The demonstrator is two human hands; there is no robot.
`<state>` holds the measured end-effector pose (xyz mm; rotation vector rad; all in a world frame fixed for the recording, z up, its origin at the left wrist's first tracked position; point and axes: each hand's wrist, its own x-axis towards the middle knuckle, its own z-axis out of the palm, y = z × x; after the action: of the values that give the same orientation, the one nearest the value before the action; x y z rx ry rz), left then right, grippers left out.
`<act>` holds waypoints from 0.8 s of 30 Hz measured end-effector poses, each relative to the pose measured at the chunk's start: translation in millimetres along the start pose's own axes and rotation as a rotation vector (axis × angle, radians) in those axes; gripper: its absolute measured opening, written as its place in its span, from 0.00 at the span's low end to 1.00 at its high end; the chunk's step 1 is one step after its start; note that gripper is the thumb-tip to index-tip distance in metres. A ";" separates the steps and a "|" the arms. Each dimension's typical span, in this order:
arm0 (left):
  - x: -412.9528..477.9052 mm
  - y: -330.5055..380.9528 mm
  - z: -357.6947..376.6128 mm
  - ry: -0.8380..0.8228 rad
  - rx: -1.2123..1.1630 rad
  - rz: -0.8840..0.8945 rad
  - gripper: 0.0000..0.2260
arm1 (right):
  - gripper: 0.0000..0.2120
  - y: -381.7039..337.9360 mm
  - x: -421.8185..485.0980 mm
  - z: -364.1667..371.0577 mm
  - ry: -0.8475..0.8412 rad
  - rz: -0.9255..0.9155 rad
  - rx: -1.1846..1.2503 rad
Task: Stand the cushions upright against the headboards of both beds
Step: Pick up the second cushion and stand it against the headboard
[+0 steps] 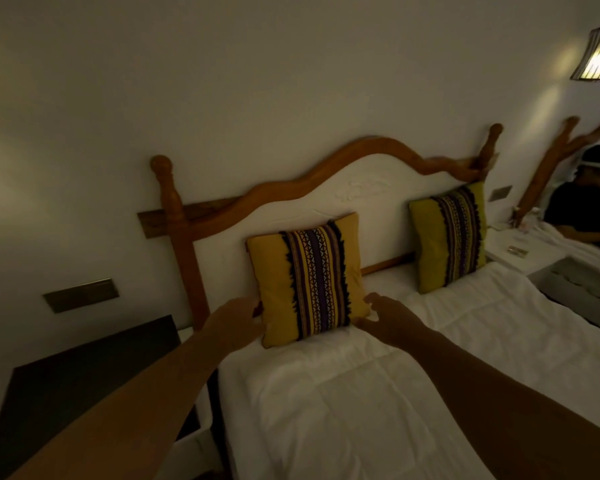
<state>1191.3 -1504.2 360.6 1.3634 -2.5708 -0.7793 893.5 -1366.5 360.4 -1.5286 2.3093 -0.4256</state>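
Reaching over the white duvet (343, 393) of the bed, both bare forearms come in from the lower edge. The left hand (234, 325) lies at the lower left edge of the yellow cushion (309, 278). Its fingers (252, 311) end right at the fabric, but blur and shadow hide whether they are clamped on it or only touching. The right hand (388, 318) is at the cushion's lower right corner. Its thumb is raised and held apart from the other fingers, which lie relaxed against the corner and grip nothing that can be seen.

Between the two sets of fingers the yellow cushion stands upright on the bed. Its striped, fringed band faces out and its back leans on the white panel of the headboard (291, 202).

Left of the left fingers, beside the bed, sits a dark slab (84, 375), with a metal plate (80, 294) on the wall (257, 81) above it.

Well to the right of the right fingers and farther off, a green cushion (447, 237) also stands upright against the same headboard. Beyond it is a white bench (506, 244) carrying small things too dim to tell. Past that is a second headboard (551, 161) with a person (589, 209) in dark clothes beside it. A lit lamp (596, 53) hangs high on the wall there.
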 end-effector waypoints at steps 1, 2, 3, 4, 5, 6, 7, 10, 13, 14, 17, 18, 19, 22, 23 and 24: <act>-1.2 -1.9 -0.8 0.005 0.012 -0.005 0.18 | 0.35 -0.4 -1.4 -1.8 0.004 0.004 0.007; -1.1 -3.5 -1.6 0.004 0.023 -0.011 0.21 | 0.36 -0.8 -1.5 -4.5 0.015 0.001 0.009; -1.0 -4.1 -2.8 -0.001 0.028 -0.017 0.24 | 0.36 -2.3 -1.5 -7.6 0.024 -0.005 0.011; -1.4 -3.8 -4.5 -0.008 0.024 -0.028 0.27 | 0.36 -3.6 -0.7 -9.4 0.031 -0.011 0.011; -0.9 -3.2 -5.8 -0.006 0.018 -0.037 0.29 | 0.36 -4.3 0.3 -11.3 0.035 -0.012 0.006; 0.4 -2.7 -6.4 0.000 0.015 -0.040 0.29 | 0.36 -5.0 1.2 -13.3 0.039 -0.013 0.000; 1.6 -2.2 -7.0 0.004 0.009 -0.037 0.30 | 0.36 -6.2 2.0 -15.3 0.039 -0.012 -0.007; 6.0 -2.9 -5.7 0.011 0.011 -0.048 0.29 | 0.35 -6.9 5.0 -15.2 0.026 -0.009 -0.008; 13.3 -4.4 -6.2 0.030 0.011 -0.048 0.29 | 0.36 -5.4 11.8 -12.9 0.012 0.001 -0.006; 16.0 -4.9 -5.8 0.031 0.001 -0.043 0.29 | 0.36 -3.8 14.8 -11.4 0.005 0.007 0.007; 27.6 -10.0 -4.5 0.021 -0.020 -0.033 0.30 | 0.35 0.4 27.0 -5.9 -0.033 0.023 0.055; 32.6 -12.9 -3.4 0.024 -0.031 -0.032 0.30 | 0.35 2.2 32.1 -3.3 -0.042 0.024 0.070; 38.7 -15.8 -1.9 0.028 -0.045 -0.032 0.30 | 0.35 3.7 38.3 -0.5 -0.049 0.028 0.083; 61.2 -24.6 4.6 0.025 -0.106 -0.046 0.30 | 0.35 8.8 62.1 7.2 -0.060 0.059 0.124; 70.5 -27.2 7.3 0.025 -0.126 -0.054 0.30 | 0.35 10.3 71.7 10.1 -0.069 0.074 0.134; 80.7 -30.2 10.7 0.025 -0.151 -0.060 0.30 | 0.36 12.8 82.0 13.5 -0.078 0.093 0.144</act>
<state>1162.7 -1578.8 326.4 1.3994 -2.4074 -0.9391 858.9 -1438.2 333.6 -1.3411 2.2277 -0.4880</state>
